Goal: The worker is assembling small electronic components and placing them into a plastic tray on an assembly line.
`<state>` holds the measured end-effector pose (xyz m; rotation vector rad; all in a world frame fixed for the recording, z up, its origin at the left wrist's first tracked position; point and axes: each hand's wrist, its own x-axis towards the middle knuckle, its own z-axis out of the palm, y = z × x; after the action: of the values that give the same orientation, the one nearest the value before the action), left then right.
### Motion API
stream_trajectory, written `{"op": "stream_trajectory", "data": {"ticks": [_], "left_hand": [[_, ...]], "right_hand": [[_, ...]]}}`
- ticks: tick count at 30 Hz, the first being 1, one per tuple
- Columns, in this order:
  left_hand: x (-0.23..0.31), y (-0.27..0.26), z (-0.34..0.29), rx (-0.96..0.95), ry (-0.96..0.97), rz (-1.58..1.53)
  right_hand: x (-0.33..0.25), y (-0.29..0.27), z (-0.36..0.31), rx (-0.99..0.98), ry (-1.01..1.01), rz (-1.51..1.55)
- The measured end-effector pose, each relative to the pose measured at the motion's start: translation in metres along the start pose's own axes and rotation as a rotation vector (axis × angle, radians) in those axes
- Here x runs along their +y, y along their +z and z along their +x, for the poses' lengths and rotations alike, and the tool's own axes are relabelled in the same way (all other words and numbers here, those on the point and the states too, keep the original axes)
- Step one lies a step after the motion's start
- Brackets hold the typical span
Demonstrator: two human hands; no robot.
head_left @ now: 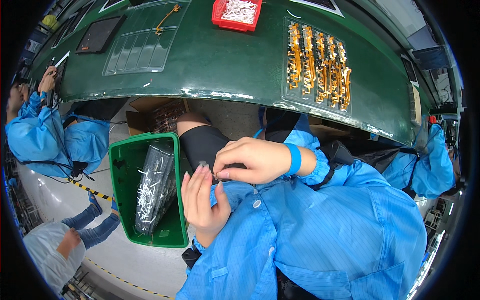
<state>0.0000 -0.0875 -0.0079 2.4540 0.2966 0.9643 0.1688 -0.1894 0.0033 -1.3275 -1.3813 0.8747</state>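
In front of my lap, beside the green bin, my two hands meet. My right hand (pixel 252 160), with a blue band at its wrist, comes from the right with thumb and forefinger pinched together. A tiny part (pixel 216 176) shows at those fingertips, too small to name. Just below it my left hand (pixel 204 200) is turned up, its fingers held close together and its thumb near the tiny part. A small greyish piece (pixel 202 163) shows at the tips of the left fingers.
The green bin (pixel 115 195) holds clear plastic trays (pixel 162 175) and white scraps. On the green table (pixel 225 65) lie a tray of orange flex cables (pixel 320 65), a red box (pixel 216 20) of white pieces and a clear tray (pixel 135 55) with one cable. Co-workers sit at both sides.
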Motion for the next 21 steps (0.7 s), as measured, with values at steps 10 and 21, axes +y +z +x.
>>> {"op": "stream_trajectory", "data": {"ticks": [10, 21], "left_hand": [[-0.004, 0.004, 0.001, 0.001, -0.013, 0.001], [-0.126, -0.059, -0.087, 0.237, -0.644, 0.430]], "right_hand": [[0.004, 0.013, -0.002, 0.062, -0.146, -0.213], [-0.001, 0.002, -0.001, 0.091, 0.045, 0.147]]}}
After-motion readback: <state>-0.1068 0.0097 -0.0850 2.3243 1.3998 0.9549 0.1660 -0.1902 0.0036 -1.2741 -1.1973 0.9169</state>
